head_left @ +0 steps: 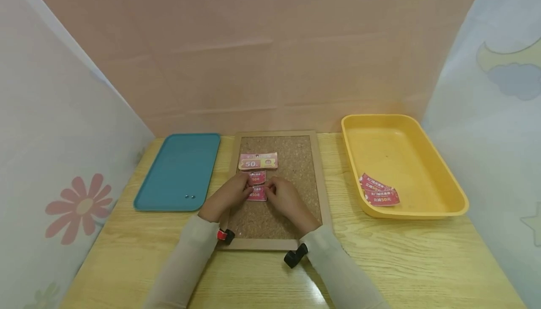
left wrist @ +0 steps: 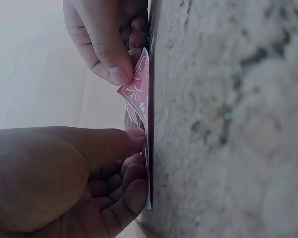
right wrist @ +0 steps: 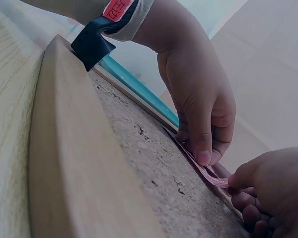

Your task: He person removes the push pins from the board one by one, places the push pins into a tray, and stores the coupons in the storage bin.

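Observation:
A pink paper coupon (head_left: 256, 194) lies low on the framed corkboard (head_left: 291, 158), between both hands. My left hand (head_left: 228, 196) holds its left side, thumb against the paper and fingers curled. My right hand (head_left: 285, 198) pinches its right edge; in the left wrist view that corner of the coupon (left wrist: 135, 91) bends up off the cork. Directly above sits a second pink coupon (head_left: 258, 176), partly covered by the left fingers. Higher up is a larger coupon (head_left: 258, 161) marked 50, with a small dark dot at its top.
On the left lies a teal tray (head_left: 177, 168) with two small shiny metal pieces (head_left: 190, 196) near its front edge. A yellow tub (head_left: 401, 149) stands on the right, holding pink coupons (head_left: 382, 197) in its front left corner. Patterned cloth walls surround the wooden table (head_left: 380, 262).

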{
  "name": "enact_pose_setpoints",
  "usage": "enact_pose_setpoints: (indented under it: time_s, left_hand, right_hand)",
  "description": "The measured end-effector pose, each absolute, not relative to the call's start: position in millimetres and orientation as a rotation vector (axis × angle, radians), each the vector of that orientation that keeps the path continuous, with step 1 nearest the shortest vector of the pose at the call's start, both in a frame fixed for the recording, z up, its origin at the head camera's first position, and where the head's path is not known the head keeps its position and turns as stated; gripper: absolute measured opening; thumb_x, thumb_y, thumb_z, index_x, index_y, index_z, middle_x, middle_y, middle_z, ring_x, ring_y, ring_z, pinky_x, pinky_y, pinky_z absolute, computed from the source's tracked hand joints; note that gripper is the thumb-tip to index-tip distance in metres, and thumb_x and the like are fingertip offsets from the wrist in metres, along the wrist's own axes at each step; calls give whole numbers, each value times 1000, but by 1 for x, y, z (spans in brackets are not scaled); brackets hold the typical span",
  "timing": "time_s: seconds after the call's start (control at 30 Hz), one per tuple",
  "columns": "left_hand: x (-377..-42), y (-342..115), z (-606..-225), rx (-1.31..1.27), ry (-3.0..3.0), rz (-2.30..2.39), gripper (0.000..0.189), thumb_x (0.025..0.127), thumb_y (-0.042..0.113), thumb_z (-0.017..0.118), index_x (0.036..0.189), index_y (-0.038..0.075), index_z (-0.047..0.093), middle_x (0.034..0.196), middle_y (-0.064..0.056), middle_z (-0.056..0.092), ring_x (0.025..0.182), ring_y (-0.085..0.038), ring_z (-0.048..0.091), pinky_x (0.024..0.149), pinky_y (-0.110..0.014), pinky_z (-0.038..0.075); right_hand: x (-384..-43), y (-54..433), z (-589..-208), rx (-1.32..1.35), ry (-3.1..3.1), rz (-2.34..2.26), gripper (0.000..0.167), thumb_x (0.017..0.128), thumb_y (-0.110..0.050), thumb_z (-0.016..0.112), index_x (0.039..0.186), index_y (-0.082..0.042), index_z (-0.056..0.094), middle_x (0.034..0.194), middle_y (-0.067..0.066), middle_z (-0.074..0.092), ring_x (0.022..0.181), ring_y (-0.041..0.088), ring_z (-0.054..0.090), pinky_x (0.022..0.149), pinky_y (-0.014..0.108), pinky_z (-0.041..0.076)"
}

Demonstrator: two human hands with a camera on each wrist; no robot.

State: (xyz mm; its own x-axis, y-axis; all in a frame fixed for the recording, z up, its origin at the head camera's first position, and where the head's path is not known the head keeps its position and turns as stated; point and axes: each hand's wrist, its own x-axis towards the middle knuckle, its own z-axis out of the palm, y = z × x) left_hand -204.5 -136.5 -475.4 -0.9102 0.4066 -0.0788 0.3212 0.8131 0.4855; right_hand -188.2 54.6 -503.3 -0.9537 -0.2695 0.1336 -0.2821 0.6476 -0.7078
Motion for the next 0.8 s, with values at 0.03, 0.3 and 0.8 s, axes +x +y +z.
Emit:
enact_pose_setpoints:
  time_s: [0.03, 0.3, 0.8]
  left_hand:
    - [-205, -137, -475, 575, 2821, 710, 8, 96, 12, 62, 94, 6, 59, 84, -1, 53, 73, -14, 50, 66, -31, 46]
    - [-204, -139, -474, 581, 2810, 722, 8, 96, 13, 62, 97, 5, 60, 85, -2, 55, 72, -14, 52, 66, -32, 47]
    - [-206, -140, -472, 567, 2791, 757, 7, 97, 13, 60, 96, 6, 59, 82, -1, 54, 70, -14, 51, 64, -31, 45]
  right_hand:
    - [-188, 55, -503, 473, -2835, 1227, 8, 94, -19, 64, 88, -14, 65, 74, -5, 56, 62, 10, 51, 53, 26, 43]
    - [-188, 54, -502, 449, -2853, 1252, 8, 95, -20, 63, 90, -14, 65, 75, -4, 56, 63, 10, 51, 53, 27, 43]
    - [-188, 54, -502, 449, -2842, 1258, 9, 96, -20, 63, 90, -14, 66, 77, -5, 57, 65, 11, 52, 56, 27, 44]
